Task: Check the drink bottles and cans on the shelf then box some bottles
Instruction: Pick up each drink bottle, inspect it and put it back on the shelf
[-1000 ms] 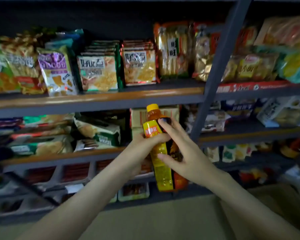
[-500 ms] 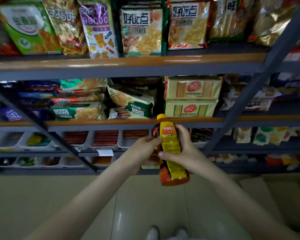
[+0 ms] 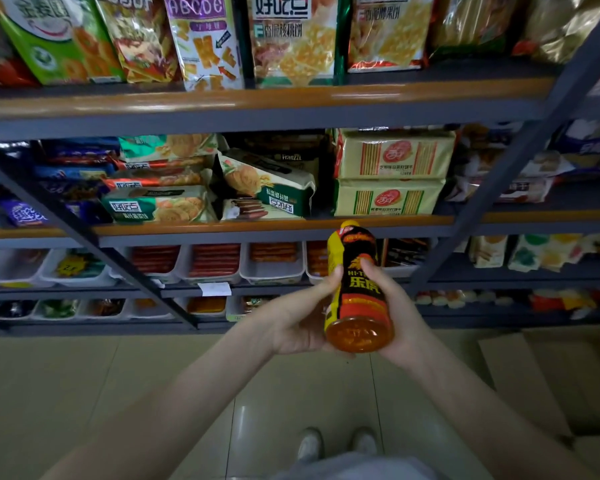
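**Orange base tipping toward the camera as the bottle gets its once-over**

Both hands are working the bottle point(image 3: 355, 289) in mid-air, just in front of the shelf point(image 3: 257, 230) edge. The cap is pointing to 12 o'clock and the orange base is facing 6 o'clock. Half a second ago the yellow face of the label was showing. Now the black and orange side is coming round, so the bottle is being rolled and tilted for a look at the far side and the bottom.

The left hand point(image 3: 298, 323) is cupping it from 9 o'clock, fingers curled round the lower body and thumb pressing the label. The right hand point(image 3: 392, 306) is clasping it from 3 o'clock, thumb lying across the front and the other fingers hidden behind.

Biscuit packets point(image 3: 392, 174) are sitting on the shelf at 12 o'clock. What looks like a cardboard box point(image 3: 551, 375) is waiting on the floor at 4 o'clock, well apart from the bottle.

Judging by this, the checking is nearly through for this one, and the boxing is not yet begun.
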Demonstrator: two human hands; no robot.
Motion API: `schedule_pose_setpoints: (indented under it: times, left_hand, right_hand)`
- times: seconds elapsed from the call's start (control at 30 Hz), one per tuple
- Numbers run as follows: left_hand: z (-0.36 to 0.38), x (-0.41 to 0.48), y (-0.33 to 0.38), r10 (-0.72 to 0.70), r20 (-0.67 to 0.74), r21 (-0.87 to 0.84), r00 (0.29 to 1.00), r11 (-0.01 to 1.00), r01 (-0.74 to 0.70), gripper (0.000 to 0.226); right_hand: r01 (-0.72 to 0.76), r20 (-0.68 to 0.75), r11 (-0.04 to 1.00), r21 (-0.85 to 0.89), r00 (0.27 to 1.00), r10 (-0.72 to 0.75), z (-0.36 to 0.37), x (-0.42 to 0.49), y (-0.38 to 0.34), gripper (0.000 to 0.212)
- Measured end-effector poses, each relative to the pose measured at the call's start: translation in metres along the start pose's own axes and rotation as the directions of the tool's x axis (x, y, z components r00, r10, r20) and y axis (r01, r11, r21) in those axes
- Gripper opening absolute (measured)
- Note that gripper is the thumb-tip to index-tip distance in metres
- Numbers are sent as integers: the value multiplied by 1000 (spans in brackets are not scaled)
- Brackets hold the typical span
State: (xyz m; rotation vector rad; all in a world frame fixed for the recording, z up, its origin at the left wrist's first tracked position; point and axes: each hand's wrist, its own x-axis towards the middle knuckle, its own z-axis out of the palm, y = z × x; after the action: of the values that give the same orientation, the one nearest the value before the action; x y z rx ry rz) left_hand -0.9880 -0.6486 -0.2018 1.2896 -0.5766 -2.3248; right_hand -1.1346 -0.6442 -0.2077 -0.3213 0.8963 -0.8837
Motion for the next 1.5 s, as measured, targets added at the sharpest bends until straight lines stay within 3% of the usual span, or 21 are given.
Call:
schedule_pose_setpoints:
  times: [0.07,0.2,0.3,0.37,0.5,0.63,0.77,0.9,0.97,1.07,1.2,1.23,1.3,1.37,1.43,1.5]
  left_hand:
    - [1,1,-1,26,41,-16,999,1000,-25,89]
    - [5,2,5,87,-63,180,994,981,-75,55]
    - [11,1,7,127,-122,331,984,940,-80,49]
    - [16,1,6,193,-191,478,962,874,-80,45]
    - [19,0,5,356,-218,683,909,720,-119,22]
    - [28,-2,9,481,-190,833,856,541,-119,39]
    - [42,-9,23,517,-22,856,856,452,-252,62]
    - [69,-25,65,635,49,851,771,379,-365,47]
    - [85,-40,92,730,81,897,679,243,-369,37]
    - [98,-60,129,887,118,935,447,52,-350,33]
    - [114,-94,196,977,210,937,49,-186,-297,36]
    - [116,-101,212,969,245,937,-26,-243,-251,39]
    - [122,-118,242,939,317,937,-133,-332,-109,44]
    - [125,-133,273,898,370,924,-239,-381,-2,49]
    - [129,-142,305,850,413,908,-328,-414,70,53]
    - [133,-142,334,807,448,891,-385,-438,119,53]
  right_hand:
    - [-15,17,999,-52,1000,16,0,-2,1,40]
    - [17,38,966,-259,999,-8,-7,-1,0,52]
    - [26,38,937,-347,999,-14,-14,-1,-1,60]
    - [14,30,913,-408,1000,-2,-17,0,-5,66]
    - [-16,8,880,-475,1000,22,-25,-1,-18,55]
    - [15,66,855,-518,998,22,-31,-7,-33,57]
    - [187,129,835,-517,982,-140,-33,-17,-53,54]
    - [395,128,787,-475,915,-382,-26,-28,-95,59]
    - [513,149,727,-456,849,-506,-18,-36,-124,56]
    - [698,209,549,-459,686,-697,-2,-50,-171,51]
    - [877,421,20,-479,250,-872,55,-76,-253,21]
    - [886,490,-93,-454,160,-857,72,-86,-267,11]
    - [848,585,-322,-420,-18,-811,109,-102,-293,16]
    - [797,586,-460,-391,-169,-792,141,-102,-322,10]
    - [767,570,-496,-407,-210,-794,169,-88,-348,38]
    - [753,571,-513,-412,-226,-789,187,-65,-370,52]
